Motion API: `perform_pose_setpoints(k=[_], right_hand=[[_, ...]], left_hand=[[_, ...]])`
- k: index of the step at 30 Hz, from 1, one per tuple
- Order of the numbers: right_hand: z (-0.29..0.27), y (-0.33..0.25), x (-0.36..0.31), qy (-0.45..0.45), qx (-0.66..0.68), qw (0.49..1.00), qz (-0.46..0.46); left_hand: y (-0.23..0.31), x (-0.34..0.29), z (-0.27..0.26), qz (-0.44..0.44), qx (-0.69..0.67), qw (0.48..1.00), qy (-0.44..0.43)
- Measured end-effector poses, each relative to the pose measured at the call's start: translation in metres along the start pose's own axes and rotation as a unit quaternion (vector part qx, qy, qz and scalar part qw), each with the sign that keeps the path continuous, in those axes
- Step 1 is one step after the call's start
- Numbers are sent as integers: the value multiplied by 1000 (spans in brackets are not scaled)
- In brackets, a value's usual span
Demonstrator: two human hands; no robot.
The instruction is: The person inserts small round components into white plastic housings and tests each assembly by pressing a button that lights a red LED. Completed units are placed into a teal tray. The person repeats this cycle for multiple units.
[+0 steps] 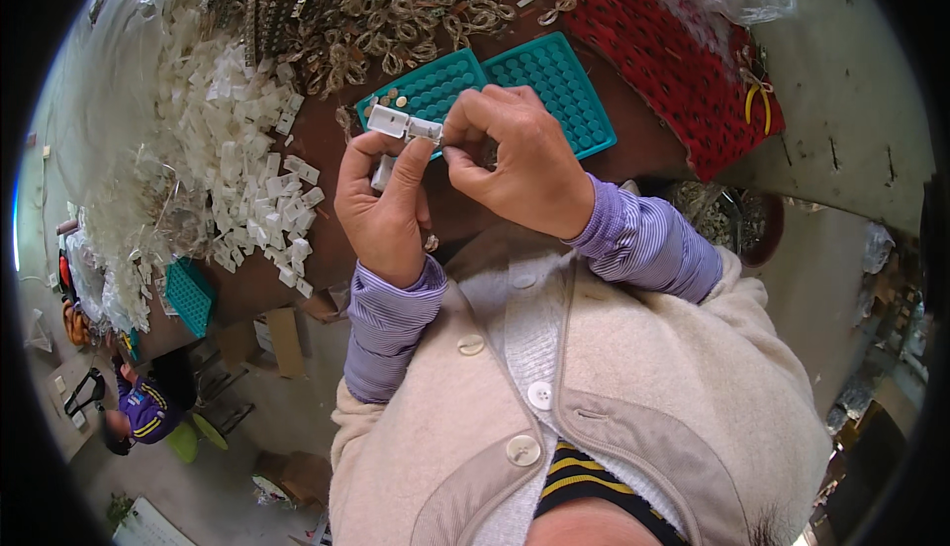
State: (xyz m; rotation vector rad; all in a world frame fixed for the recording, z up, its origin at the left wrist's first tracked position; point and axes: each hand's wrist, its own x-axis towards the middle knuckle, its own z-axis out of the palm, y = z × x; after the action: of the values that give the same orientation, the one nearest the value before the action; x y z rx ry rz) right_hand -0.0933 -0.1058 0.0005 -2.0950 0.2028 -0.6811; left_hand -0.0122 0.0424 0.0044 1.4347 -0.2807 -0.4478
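My left hand (pixel 383 211) is closed round a small white plastic case (pixel 388 121), which lies open in two hinged halves between thumb and fingers. A second white piece (pixel 382 173) shows lower down between the same fingers. At the case's right end, my right hand (pixel 520 150) is closed in a pinch; whatever its fingertips hold is too small to make out. Just beyond both hands lies a teal tray (pixel 426 89) of round pockets, with a few small pale discs (pixel 400 102) at its left end. A second teal tray (pixel 554 81) adjoins it on the right.
White plastic cases (pixel 267 199) lie heaped at the left. Coiled cords (pixel 396 11) are piled at the back. Red spotted cloth (pixel 653 41) covers the right side, with yellow-handled pliers (pixel 759 108) on it. Another person (pixel 150 409) sits at the far lower left.
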Motion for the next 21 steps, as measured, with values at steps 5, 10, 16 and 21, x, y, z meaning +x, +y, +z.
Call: perform_pose_setpoints(k=[5, 10, 16, 21], right_hand=[[-5, 4, -4, 66, -28, 997, -39], [-5, 8, -5, 98, -20, 992, -75], [-2, 6, -12, 15, 85, 994, 69], [2, 4, -2, 56, -33, 987, -147]], left_hand=[[0, -7, 11, 1, 11, 1000, 1], [9, -16, 18, 36, 88, 995, 8], [14, -15, 3, -61, -42, 997, -18], [1, -8, -16, -88, -27, 995, -29]])
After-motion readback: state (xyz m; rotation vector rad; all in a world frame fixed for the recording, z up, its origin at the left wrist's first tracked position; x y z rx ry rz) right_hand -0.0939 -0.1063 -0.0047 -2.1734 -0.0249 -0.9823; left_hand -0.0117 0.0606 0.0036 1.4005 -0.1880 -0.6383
